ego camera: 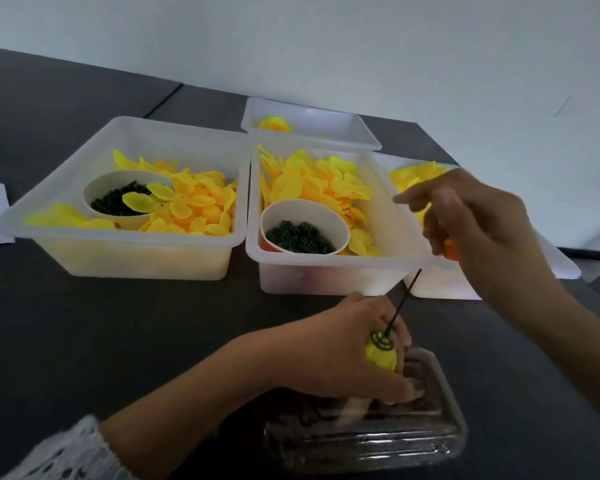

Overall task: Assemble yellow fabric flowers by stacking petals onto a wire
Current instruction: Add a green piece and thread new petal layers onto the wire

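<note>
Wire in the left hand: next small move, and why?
Probably bring the right hand down to the wire tip. The left hand holds a yellow bud with the wire pointing up, bare; the right hand hovers above, seemingly holding something orange.

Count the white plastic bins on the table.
4: a left bin, a middle bin, a smaller back bin behind the middle one, and a right bin partly hidden by the right hand.
</note>
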A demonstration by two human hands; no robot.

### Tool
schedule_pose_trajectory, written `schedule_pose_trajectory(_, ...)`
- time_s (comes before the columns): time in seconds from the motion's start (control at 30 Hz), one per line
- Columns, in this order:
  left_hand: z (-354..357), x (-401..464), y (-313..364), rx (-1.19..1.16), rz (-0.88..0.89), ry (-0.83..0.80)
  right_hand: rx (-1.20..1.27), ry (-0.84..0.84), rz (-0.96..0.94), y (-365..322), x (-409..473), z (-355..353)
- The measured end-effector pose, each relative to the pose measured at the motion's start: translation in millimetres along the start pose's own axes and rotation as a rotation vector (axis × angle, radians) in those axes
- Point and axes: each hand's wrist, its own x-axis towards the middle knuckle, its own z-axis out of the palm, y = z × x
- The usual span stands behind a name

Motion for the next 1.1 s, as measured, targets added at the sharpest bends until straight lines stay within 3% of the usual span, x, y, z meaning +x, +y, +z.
schedule_pose_trajectory(0.1,1.2,-0.8,-2.1,-0.011,-0.012,-0.01,-0.287,-0.016,0.143,51.4,65.8,12.1)
schedule_pose_trajectory(0.23,0.9,0.5,-3.7,-0.047,-0.005,-0.016,-0.824,-0.353,0.124,107.6,123.4,48.5)
schedule_pose_trajectory(0.3,0.7,1.9,-5.4,-0.036,-0.002,-0.013,-1.022,-0.422,0.115,126.0,138.4,61.7)
schedule_pose_trajectory(0.53,-2.7,1.4,-4.1,0.018,0.051,-0.036,-1.062,-0.259,0.062,138.6,149.4,67.7)
schedule_pose_trajectory(0.67,-4.1,0.7,-1.7,0.05,0.088,-0.038,-0.576,-0.161,0.191,123.6,151.1,52.3)
schedule_pose_trajectory(0.83,-10.9,0.2,-1.5,0.003,0.171,-0.129,-0.408,-0.145,0.268,84.9,143.9,24.7)
schedule_pose_trajectory(0.93,-18.0,7.7,-1.8,-0.069,0.113,-0.141,0.149,-0.1,0.377,38.3,121.2,-0.3)
schedule_pose_trajectory(1.03,-29.0,3.4,-1.8,-0.381,0.082,-0.031,0.737,-0.302,0.442,-12.0,80.6,-24.7)
schedule_pose_trajectory(1.1,-40.0,-1.5,7.2,-0.62,0.093,0.089,0.837,-0.426,0.473,-33.1,50.8,-31.0)
